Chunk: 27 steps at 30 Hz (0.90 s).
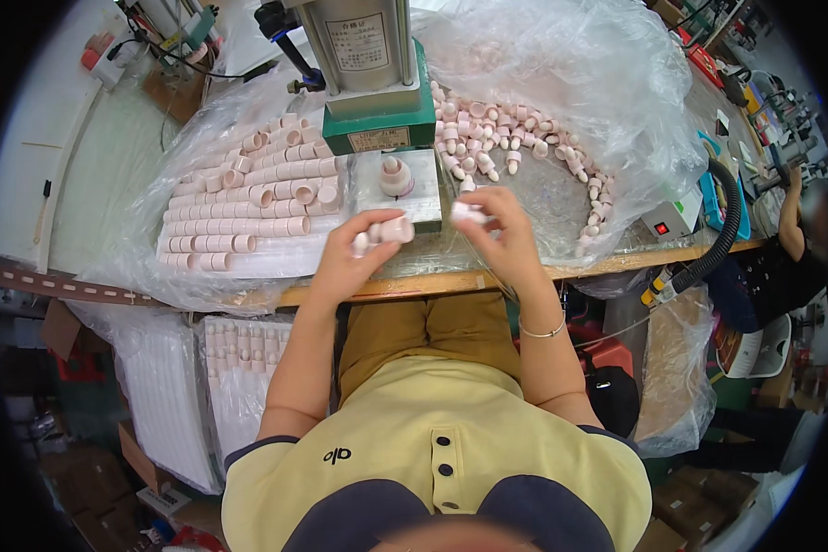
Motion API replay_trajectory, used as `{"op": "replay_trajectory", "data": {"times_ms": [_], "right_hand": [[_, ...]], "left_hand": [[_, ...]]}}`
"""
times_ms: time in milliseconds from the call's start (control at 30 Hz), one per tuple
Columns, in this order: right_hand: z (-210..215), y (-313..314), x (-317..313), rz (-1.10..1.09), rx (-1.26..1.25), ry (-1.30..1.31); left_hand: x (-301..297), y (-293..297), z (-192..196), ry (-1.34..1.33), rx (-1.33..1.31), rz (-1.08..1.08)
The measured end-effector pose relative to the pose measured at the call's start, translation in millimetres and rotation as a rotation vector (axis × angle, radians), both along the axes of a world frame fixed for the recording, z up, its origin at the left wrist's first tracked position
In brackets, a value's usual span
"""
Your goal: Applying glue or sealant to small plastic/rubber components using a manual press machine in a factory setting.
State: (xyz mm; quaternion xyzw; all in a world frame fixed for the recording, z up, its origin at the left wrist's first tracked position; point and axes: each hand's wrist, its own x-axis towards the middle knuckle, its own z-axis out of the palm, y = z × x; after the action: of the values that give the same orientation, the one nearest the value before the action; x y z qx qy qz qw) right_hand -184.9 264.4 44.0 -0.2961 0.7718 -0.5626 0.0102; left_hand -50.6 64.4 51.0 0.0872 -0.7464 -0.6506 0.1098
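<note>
My left hand (351, 259), curled in front of the press, grips a pale pink cylindrical cap (396, 229); another small whitish piece shows in the same hand. To its right, my right hand (508, 241) pinches a small pink-and-white fitting (466, 212), partly hidden by the fingers. Beyond both hands, a pink part with a rounded tip (396, 178) stands upright on the metal plate (366, 173) of the bench press (377, 129), under its green block. Neither hand touches the press.
Rows of pink cylinders (239, 227) lie on the left of the bench. Loose pink-and-white fittings (515, 138) spread on the right beside crumpled plastic film (616, 120). A white box with a red switch (664, 224) and black hose (731, 216) stand farther right. Another person (791, 267) works there.
</note>
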Motion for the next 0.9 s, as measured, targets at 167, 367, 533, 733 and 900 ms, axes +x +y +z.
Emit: {"op": "replay_trajectory", "data": {"times_ms": [167, 367, 533, 733, 900], "right_hand": [[25, -15, 13, 0.343, 0.003, 0.213], [19, -14, 19, 0.397, -0.030, 0.266], [14, -10, 26, 0.327, 0.009, 0.264], [14, -13, 36, 0.318, -0.022, -0.039], [12, -15, 29, 0.316, 0.010, -0.176]], "left_hand": [[-24, 2, -13, -0.067, 0.205, -0.178], [-17, 1, -23, -0.104, 0.563, -0.269], [-4, 9, -11, -0.035, 0.288, -0.204], [0, 16, -9, 0.165, 0.056, -0.060], [-16, 20, -14, 0.107, -0.055, 0.011]]}}
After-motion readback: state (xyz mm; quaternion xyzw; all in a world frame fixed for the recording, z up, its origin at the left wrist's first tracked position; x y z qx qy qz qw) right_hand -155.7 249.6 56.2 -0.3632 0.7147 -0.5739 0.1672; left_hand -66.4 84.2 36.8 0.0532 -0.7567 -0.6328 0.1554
